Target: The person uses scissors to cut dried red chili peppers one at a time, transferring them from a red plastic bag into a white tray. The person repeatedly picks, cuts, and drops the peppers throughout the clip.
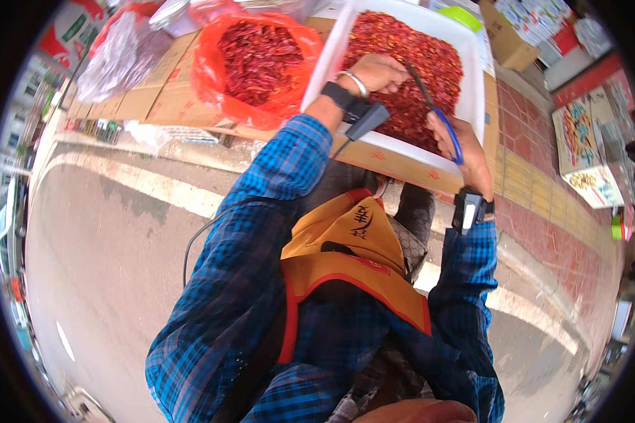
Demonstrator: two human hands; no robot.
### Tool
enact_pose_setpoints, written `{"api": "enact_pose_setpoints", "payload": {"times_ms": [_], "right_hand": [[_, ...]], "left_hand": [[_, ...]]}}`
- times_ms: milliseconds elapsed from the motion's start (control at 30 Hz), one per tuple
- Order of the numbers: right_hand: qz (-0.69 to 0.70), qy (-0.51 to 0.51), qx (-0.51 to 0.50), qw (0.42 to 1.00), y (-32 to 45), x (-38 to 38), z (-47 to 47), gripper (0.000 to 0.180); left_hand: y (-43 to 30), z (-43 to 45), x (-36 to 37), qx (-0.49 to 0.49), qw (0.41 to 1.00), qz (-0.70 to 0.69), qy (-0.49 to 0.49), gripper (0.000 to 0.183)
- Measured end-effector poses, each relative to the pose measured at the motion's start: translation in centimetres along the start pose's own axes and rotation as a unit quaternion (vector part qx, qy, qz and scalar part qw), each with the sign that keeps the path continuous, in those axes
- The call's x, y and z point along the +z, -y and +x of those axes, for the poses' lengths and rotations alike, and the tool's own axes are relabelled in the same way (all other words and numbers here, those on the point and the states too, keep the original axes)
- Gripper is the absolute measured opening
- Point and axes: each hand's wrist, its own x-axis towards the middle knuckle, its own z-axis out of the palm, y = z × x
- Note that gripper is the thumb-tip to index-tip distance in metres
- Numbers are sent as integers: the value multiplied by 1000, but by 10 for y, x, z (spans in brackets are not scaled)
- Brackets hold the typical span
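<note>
My right hand (pixel 463 143) grips a pair of scissors with blue handles (pixel 447 132). Their dark blades (pixel 419 84) point up and left, towards the fingertips of my left hand (pixel 381 74). Those fingers are bent together above a white plastic tray (pixel 479 95); whether a chili is pinched between them is hidden. Cut dried red chilies (pixel 402 37) cover the bottom of the tray. Just left of it, an open red plastic bag (pixel 203 58) holds whole dried red chilies (pixel 259 58).
Flattened cardboard (pixel 169 98) lies under the bag and tray. A bright green plastic item (pixel 461 18) sits at the tray's far right corner. Clear plastic bags (pixel 121 63) are at the left. A printed carton (pixel 587 153) stands on the red pavement (pixel 518 121) at the right.
</note>
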Motion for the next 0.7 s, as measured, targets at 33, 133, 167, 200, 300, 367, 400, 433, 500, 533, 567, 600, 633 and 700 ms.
{"api": "enact_pose_setpoints", "payload": {"times_ms": [33,133,167,200,300,367,400,433,500,533,567,600,633,700], "right_hand": [[11,-15,9,1000,-1,0,1,30],[-9,-8,-2,1000,-4,-2,3,35],[-18,-6,-2,1000,-5,-3,4,38],[-15,2,-6,1000,-6,-4,5,34],[-60,-3,1,998,-7,-5,8,30],[-47,2,-7,999,-8,-5,8,30],[-37,2,-11,999,-8,-5,7,32],[-23,1,-12,1000,-7,-5,6,34],[-31,-12,-22,999,-7,-4,5,34],[-31,-16,-25,999,-6,-3,4,34],[-27,-15,-26,999,-6,-2,4,34],[-34,-16,-28,999,-6,-1,3,34],[-37,-13,-28,999,-5,-2,3,34],[-49,-12,-27,998,-5,-2,2,33]], "left_hand": [[-1,0,-1,5,1000,5,-15,21],[-8,-4,-3,36,994,-34,-93,19],[-10,-8,-7,64,990,-66,-107,18],[-13,-13,-15,81,985,-94,-123,18],[-15,-28,-53,173,963,-136,-155,17],[-6,-38,-89,208,951,-99,-207,19],[3,-42,-107,196,951,-85,-224,21],[14,-45,-126,136,957,-27,-254,22],[44,-52,-158,35,945,143,-293,24],[62,-55,-169,10,909,285,-302,22],[79,-59,-177,-22,914,292,-281,19],[93,-62,-184,-15,902,336,-270,20],[103,-63,-188,-38,885,388,-255,21],[118,-57,-188,-36,872,425,-239,23]]}}
